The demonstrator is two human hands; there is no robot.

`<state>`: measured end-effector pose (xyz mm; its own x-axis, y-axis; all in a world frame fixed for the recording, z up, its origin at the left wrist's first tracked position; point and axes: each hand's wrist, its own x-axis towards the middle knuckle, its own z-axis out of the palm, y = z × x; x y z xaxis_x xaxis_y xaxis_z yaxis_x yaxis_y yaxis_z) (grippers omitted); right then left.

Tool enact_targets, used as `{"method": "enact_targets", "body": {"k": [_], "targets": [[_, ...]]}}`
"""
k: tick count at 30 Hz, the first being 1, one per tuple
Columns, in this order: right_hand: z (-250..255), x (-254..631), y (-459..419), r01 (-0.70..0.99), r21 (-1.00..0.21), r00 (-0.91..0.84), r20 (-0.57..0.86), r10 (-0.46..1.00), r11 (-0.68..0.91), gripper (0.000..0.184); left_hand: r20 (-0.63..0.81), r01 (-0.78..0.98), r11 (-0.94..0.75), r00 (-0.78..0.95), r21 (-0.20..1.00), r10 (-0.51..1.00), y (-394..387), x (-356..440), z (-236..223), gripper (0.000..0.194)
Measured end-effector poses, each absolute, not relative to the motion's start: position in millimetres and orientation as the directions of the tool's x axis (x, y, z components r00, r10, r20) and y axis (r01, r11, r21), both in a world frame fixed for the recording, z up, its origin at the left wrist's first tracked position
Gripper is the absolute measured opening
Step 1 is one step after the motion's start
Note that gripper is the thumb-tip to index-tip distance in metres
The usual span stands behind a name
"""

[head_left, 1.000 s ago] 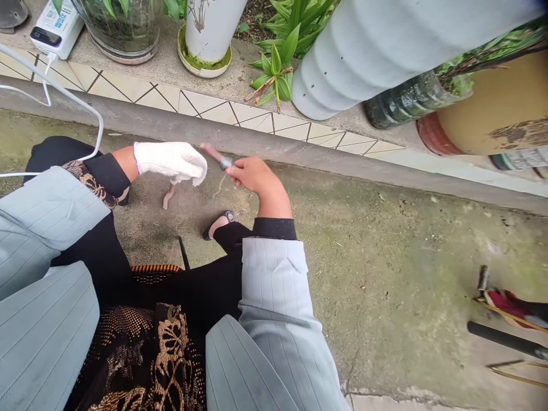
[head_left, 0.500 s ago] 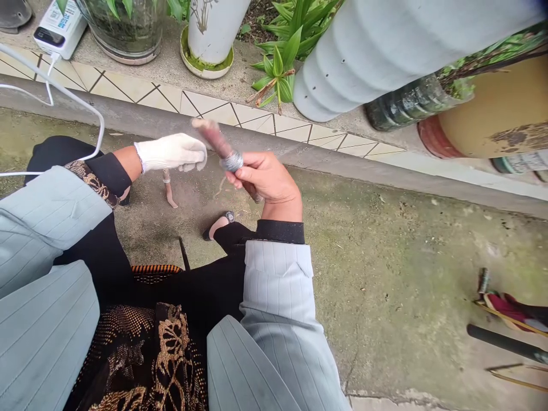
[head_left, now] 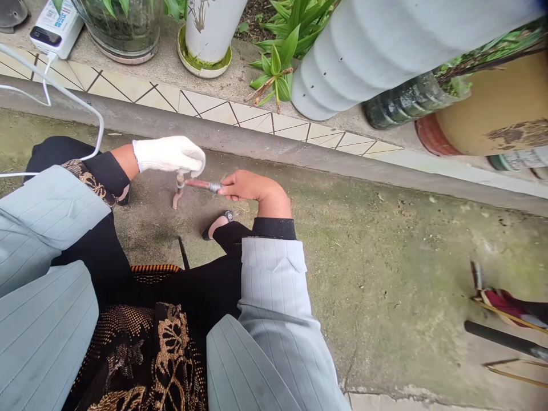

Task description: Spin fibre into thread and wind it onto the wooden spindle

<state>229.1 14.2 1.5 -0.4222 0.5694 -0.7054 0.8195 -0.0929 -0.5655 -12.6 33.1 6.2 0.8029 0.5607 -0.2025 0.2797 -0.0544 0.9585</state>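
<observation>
My left hand [head_left: 171, 155], in a white knitted glove, is closed with its fingertips pointing down. Below them hangs a short crooked brown stick [head_left: 177, 196] with a pale band near its top, pinched in the glove. My bare right hand [head_left: 252, 187] grips a brown stick [head_left: 197, 183] wound with silver wire [head_left: 214, 187] beside my fingers. The stick lies nearly level, its far end right at the banded part of the crooked stick. Whether the two touch I cannot tell.
A tiled ledge [head_left: 209, 107] runs across the front, bearing a white power bank [head_left: 55, 28], potted plants and a large ribbed pale container [head_left: 368, 51]. A white cable [head_left: 81, 98] loops at left. At far right, another person's dark red gloved hand [head_left: 503, 305] is near a dark bar [head_left: 505, 339].
My right hand has lowered the wire-wound stick from a raised tilt to nearly level, its end now at the crooked stick. My left hand has shifted only slightly.
</observation>
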Motion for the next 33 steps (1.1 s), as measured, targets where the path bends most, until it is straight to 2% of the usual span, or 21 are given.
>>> {"method": "enact_targets", "body": {"k": [2, 4, 5, 7, 8, 10, 13, 15, 17, 21, 23, 25, 26, 27, 28, 29, 31, 33], "targets": [[9.6, 226.9, 9.4, 0.73, -0.68, -0.602, -0.687, 0.406, -0.067, 0.027, -0.183, 0.276, -0.057, 0.764, 0.96, 0.619, 37.0, -15.7, 5.2, 0.019], [17.5, 226.4, 4.9, 0.606, -0.791, -0.725, -0.592, 0.351, -0.082, 0.03, -0.168, 0.27, -0.06, 0.741, 0.961, 0.65, 39.8, -17.5, 3.3, 0.019], [20.8, 226.8, 2.8, 0.539, -0.837, -0.762, -0.532, 0.37, -0.093, 0.032, -0.158, 0.268, -0.068, 0.734, 0.961, 0.66, 40.4, -17.6, 2.3, 0.018], [25.5, 228.3, -0.9, 0.379, -0.92, -0.763, -0.369, 0.53, -0.095, 0.038, -0.138, 0.259, -0.085, 0.733, 0.962, 0.667, 39.9, -16.5, 0.3, 0.018], [26.9, 229.2, -2.0, 0.297, -0.952, -0.707, -0.273, 0.652, -0.076, 0.041, -0.134, 0.252, -0.087, 0.739, 0.964, 0.66, 39.0, -15.5, -0.6, 0.018], [27.2, 230.8, -1.6, 0.191, -0.982, -0.477, -0.096, 0.874, -0.004, 0.044, -0.141, 0.239, -0.071, 0.761, 0.968, 0.633, 36.6, -12.9, -2.7, 0.021], [21.3, 233.6, 6.3, 0.233, -0.972, -0.14, 0.006, 0.99, 0.039, 0.045, -0.184, 0.253, -0.041, 0.797, 0.967, 0.575, 32.9, -9.5, -6.0, 0.024], [13.0, 236.5, 14.3, 0.316, -0.949, -0.066, -0.037, 0.997, -0.014, 0.044, -0.215, 0.277, -0.043, 0.825, 0.96, 0.522, 30.9, -8.2, -6.7, 0.023], [3.3, 239.5, 21.0, 0.411, -0.907, -0.076, -0.135, 0.988, -0.092, 0.04, -0.23, 0.291, -0.06, 0.853, 0.955, 0.469, 29.4, -7.9, -4.6, 0.021], [-6.6, 238.3, 22.7, 0.678, -0.712, -0.156, -0.385, 0.91, -0.185, 0.03, -0.213, 0.293, -0.094, 0.846, 0.951, 0.488, 29.2, -10.8, 7.8, 0.018], [-2.6, 233.4, 17.9, 0.769, -0.623, -0.305, -0.555, 0.774, -0.144, 0.028, -0.19, 0.283, -0.091, 0.818, 0.955, 0.543, 31.0, -13.7, 14.1, 0.019], [5.8, 228.4, 11.5, 0.754, -0.651, -0.518, -0.667, 0.535, -0.081, 0.029, -0.163, 0.26, -0.08, 0.787, 0.962, 0.595, 33.9, -16.8, 17.2, 0.02], [10.4, 226.7, 8.3, 0.709, -0.702, -0.617, -0.665, 0.422, -0.071, 0.029, -0.151, 0.246, -0.072, 0.773, 0.967, 0.616, 35.6, -18.2, 17.1, 0.02], [14.8, 225.9, 5.4, 0.645, -0.76, -0.695, -0.626, 0.354, -0.077, 0.031, -0.141, 0.233, -0.064, 0.761, 0.97, 0.634, 37.1, -19.3, 16.0, 0.02], [18.6, 225.9, 2.9, 0.57, -0.816, -0.749, -0.563, 0.349, -0.093, 0.033, -0.131, 0.221, -0.058, 0.748, 0.974, 0.651, 38.4, -19.9, 14.0, 0.02], [21.7, 226.8, 0.9, 0.483, -0.869, -0.775, -0.481, 0.409, -0.107, 0.036, -0.121, 0.208, -0.052, 0.736, 0.977, 0.666, 39.3, -20.1, 11.3, 0.02], [25.4, 230.0, -1.0, 0.277, -0.957, -0.709, -0.267, 0.653, -0.091, 0.04, -0.122, 0.2, -0.039, 0.725, 0.979, 0.678, 39.0, -19.0, 5.2, 0.021], [26.2, 234.0, 0.4, 0.07, -0.998, -0.484, -0.039, 0.874, -0.006, 0.043, -0.148, 0.218, -0.028, 0.746, 0.975, 0.649, 36.0, -16.5, 0.2, 0.023]]}}
